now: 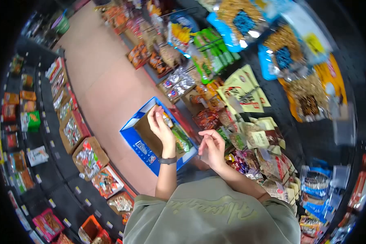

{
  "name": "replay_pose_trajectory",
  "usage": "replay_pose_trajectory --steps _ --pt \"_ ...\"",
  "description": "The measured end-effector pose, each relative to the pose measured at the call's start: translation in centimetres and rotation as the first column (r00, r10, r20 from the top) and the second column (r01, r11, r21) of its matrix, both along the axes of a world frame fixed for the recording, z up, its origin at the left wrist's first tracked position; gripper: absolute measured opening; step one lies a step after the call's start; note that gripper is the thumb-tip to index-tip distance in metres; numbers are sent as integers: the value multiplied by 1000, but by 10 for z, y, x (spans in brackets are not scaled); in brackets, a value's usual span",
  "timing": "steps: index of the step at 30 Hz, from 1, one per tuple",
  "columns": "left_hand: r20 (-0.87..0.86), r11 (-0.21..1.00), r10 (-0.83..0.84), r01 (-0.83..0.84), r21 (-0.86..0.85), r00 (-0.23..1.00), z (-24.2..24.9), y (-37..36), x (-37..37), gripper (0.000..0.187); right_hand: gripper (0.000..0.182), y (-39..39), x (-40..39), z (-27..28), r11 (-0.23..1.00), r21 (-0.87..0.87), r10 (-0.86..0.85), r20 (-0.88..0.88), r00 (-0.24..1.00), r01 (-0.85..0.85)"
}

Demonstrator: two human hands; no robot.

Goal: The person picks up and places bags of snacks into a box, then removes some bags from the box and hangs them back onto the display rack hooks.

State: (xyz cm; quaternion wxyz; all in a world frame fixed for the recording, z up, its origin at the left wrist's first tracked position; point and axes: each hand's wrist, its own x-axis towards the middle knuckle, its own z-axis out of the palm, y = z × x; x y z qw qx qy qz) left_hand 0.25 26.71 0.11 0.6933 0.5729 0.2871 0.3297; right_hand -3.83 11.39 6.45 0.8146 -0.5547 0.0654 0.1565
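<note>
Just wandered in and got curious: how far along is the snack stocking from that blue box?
Mostly done, it seems: the racks on the right already hang full of packets. In hand: the left hand reaches into the blue box, while the right hand hovers beside it; whether it holds anything is unclear. Left: a few packets still lie in the box.

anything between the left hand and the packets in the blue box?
Nothing visible. The left hand reaches over the open top of the blue box, right above the green packets inside. The right hand hangs beside the box, apart.
</note>
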Motion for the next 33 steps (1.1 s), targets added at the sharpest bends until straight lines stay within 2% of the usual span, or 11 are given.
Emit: replay_pose_trajectory --steps 4,7,11,13,17,20,22,24,27,29,33 --pt "130 952 -295 279 130 947 85 -61 19 24 16 -60 -6 49 967 -181 -114 313 943 177" --pt "219 815 -560 485 317 799 122 -116 33 26 15 -110 0 76 917 -198 -200 525 827 347" --pt "208 585 -767 529 614 607 160 -183 58 33 18 -165 22 99 635 -177 -477 676 562 752" --pt "208 523 -804 498 692 556 170 -211 70 46 25 -183 37 111 553 -136 -446 784 431 822" --pt "223 514 -792 423 746 568 180 -253 82 81 26 -199 68 121 457 -147 -394 851 347 877" --pt "213 511 -778 397 763 592 184 -266 87 98 19 -206 77 126 445 -205 -359 851 383 872" --pt "237 509 -795 403 760 558 189 -267 89 98 17 -192 73 146 450 -134 -462 811 359 883" --pt "205 485 -795 394 781 571 189 -267 95 102 16 -194 76 144 424 -164 -431 828 358 891" --pt "346 574 -745 284 768 571 186 -269 112 108 12 -196 80 144 342 -202 -338 885 321 918" --pt "259 468 -793 280 838 552 188 -264 118 109 12 -196 81 152 233 -171 -192 957 218 957" --pt "129 335 -848 330 883 515 200 -257 124 116 12 -198 86 155 255 -243 -174 940 292 936"
